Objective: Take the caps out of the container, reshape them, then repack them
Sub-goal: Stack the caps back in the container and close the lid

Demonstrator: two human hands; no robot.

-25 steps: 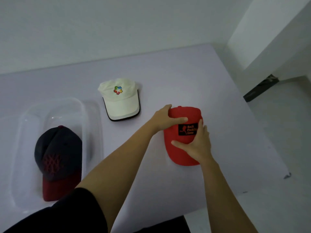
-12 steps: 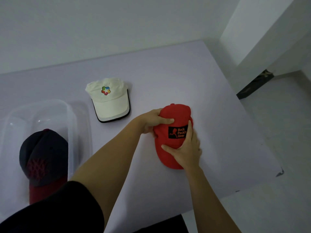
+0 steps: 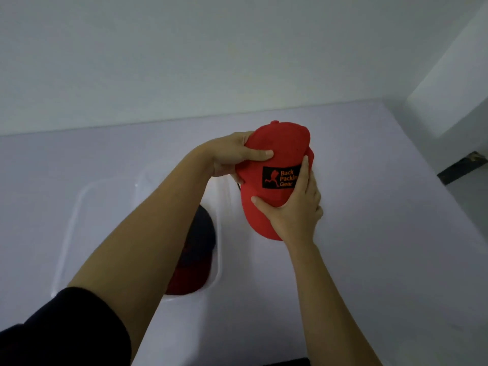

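A red cap [image 3: 277, 154] sits just right of the frame's centre, held in both hands with its crown toward the top of the frame and its brim toward the bottom. A black patch reading "Back Packing Gear" faces up. The left hand [image 3: 229, 154] grips the left side of the crown, its thumb lying flat across the top and the other fingers curled out of sight beneath. The right hand [image 3: 293, 215] clasps the brim from the lower right: its thumb presses across the brim, one of its fingers [image 3: 303, 175] runs straight up beside the patch, and the rest wrap under the edge. The cap hangs over the right rim of a clear plastic container [image 3: 79, 202] on the pale desk [image 3: 383, 247]. A dark cap [image 3: 204, 228] with a red brim lies inside it, partly hidden by the left forearm. A black sleeve [image 3: 66, 326] fills the lower left corner.
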